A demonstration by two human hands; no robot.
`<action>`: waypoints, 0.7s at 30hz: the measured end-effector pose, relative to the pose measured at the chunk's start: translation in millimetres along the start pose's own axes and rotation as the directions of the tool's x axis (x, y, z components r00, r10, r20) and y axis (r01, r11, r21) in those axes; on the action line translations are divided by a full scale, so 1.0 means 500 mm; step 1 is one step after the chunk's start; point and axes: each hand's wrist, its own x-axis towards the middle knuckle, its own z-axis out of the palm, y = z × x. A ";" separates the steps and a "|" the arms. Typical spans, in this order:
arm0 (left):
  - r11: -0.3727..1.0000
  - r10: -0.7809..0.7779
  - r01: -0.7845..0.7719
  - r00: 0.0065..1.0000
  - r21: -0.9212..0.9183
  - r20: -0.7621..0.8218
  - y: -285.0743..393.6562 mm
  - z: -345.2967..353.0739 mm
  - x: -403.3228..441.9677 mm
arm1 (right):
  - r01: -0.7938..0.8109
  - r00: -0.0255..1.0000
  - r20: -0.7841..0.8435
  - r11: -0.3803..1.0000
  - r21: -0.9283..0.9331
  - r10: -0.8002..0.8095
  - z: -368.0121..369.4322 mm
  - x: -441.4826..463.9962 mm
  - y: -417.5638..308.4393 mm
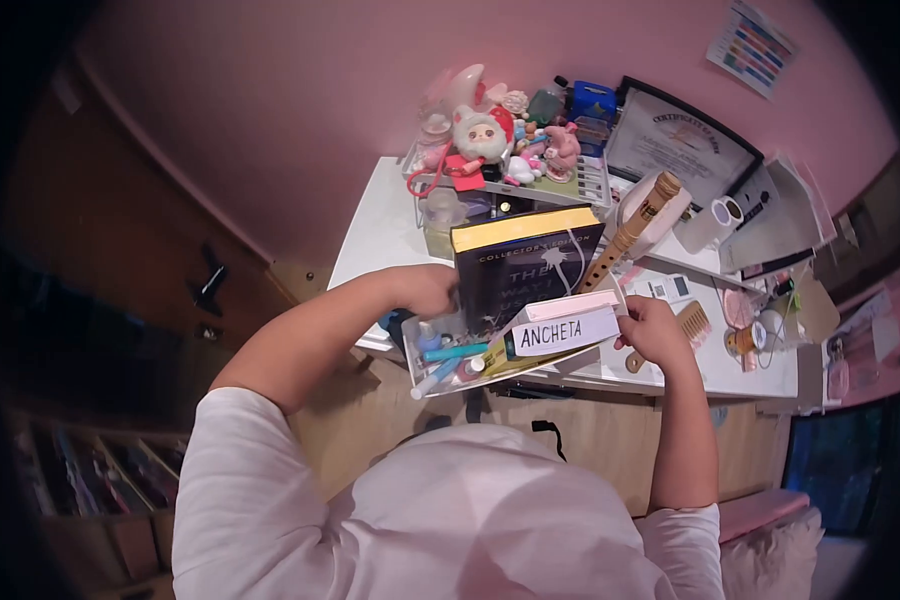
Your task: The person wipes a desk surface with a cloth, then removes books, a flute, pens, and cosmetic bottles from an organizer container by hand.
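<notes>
A white tray (409, 352) is held up at the desk's front edge, between both hands. My left hand (432, 291) is closed at its back left corner, beside a thick dark book; the fingertips are hidden. My right hand (652, 328) grips the right end, thumb and fingers closed on the rim. In the tray stand the book (525, 270) with yellow page edges, a bamboo flute (630, 230) leaning to the right, and a box with a white "ANCHETA" label (567, 333). A teal marker (456, 353) and small bottles lie at the left.
Behind the tray, the white desk (370, 240) bears a shelf of plush toys and figurines (482, 135). A framed certificate (678, 140) leans against the pink wall. A wooden comb (693, 322) and thread spool (744, 338) lie at the right. Bookshelves (100, 470) stand low at the left.
</notes>
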 end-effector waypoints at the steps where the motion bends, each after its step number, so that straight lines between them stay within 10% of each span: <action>1: 1.000 -0.019 0.020 0.999 -0.022 0.039 0.003 -0.009 0.015 | -0.034 0.999 -0.023 0.999 -0.003 0.034 -0.001 -0.010 -0.002; 7: 0.956 0.293 -0.294 0.955 -0.011 -0.048 -0.051 -0.007 0.100 | -0.104 0.984 -0.144 0.994 0.019 0.106 0.006 -0.022 0.006; 13: 0.948 0.235 -0.187 0.957 0.257 -0.171 -0.061 -0.006 0.092 | -0.093 0.971 -0.210 0.992 0.086 0.110 0.028 -0.002 0.021; 21: 0.980 0.184 -0.197 0.873 0.017 -0.452 -0.087 -0.012 -0.010 | -0.033 0.976 -0.204 0.983 0.183 0.071 0.023 -0.016 0.008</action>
